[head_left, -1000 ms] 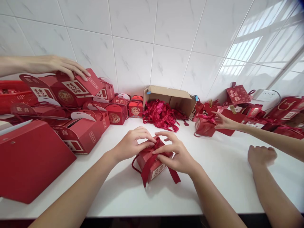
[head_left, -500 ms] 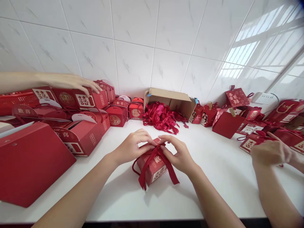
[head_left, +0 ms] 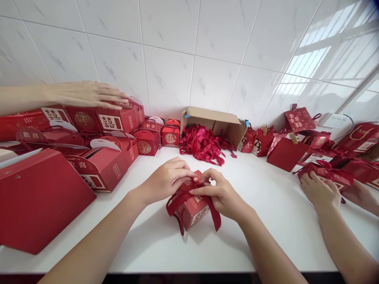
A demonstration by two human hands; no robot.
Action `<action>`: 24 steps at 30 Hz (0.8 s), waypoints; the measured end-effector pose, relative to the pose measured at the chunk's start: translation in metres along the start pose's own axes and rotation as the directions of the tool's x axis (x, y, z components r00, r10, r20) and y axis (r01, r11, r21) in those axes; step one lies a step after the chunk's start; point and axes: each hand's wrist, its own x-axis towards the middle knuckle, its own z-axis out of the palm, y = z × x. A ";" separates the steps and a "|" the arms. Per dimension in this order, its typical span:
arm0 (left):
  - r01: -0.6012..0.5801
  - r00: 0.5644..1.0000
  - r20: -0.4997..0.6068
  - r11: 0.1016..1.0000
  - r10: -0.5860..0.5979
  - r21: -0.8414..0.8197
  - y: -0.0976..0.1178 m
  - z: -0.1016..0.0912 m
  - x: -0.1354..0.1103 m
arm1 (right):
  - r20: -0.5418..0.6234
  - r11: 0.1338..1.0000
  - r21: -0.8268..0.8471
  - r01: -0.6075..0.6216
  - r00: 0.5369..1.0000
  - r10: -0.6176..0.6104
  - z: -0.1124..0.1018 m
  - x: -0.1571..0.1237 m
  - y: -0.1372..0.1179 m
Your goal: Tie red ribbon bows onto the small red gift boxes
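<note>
A small red gift box [head_left: 189, 215] with gold and white print stands on the table in front of me. Across its top lies a dark red satin ribbon [head_left: 215, 215], one tail hanging down the right side and another stretched over to the left. My left hand [head_left: 169, 178] pinches the ribbon at the box's top from the left. From the right, my right hand [head_left: 222, 192] has bent fingers and thumb closed at the ribbon near the knot. The fingers partly hide the knot. A twisted red cord handle [head_left: 180, 225] hangs at the box's left side.
Red ribbons [head_left: 201, 144] spill from a tipped cardboard box [head_left: 213, 114] by the tiled wall. Red gift boxes [head_left: 109, 165] crowd the left, with a co-worker's hand [head_left: 89, 94] above them. Another person's hands [head_left: 321, 193] hold a ribboned box at right. A power strip [head_left: 333, 120] lies behind.
The ribbon's left tail has swung up and left across the box, and my right fingers have bent in. The co-worker's left-side hand has lifted; the right-side person's hands now hold a box.
</note>
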 end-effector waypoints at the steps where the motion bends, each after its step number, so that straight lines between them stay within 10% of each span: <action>1: -0.001 1.000 -0.013 1.000 0.002 0.025 0.000 -0.001 0.000 | -0.009 1.000 0.016 0.003 1.000 -0.003 0.000 0.000 0.000; 24: 0.218 0.963 0.210 0.944 -0.167 -0.249 0.009 0.000 0.000 | -0.043 0.988 0.149 0.028 0.999 -0.022 0.003 0.001 0.003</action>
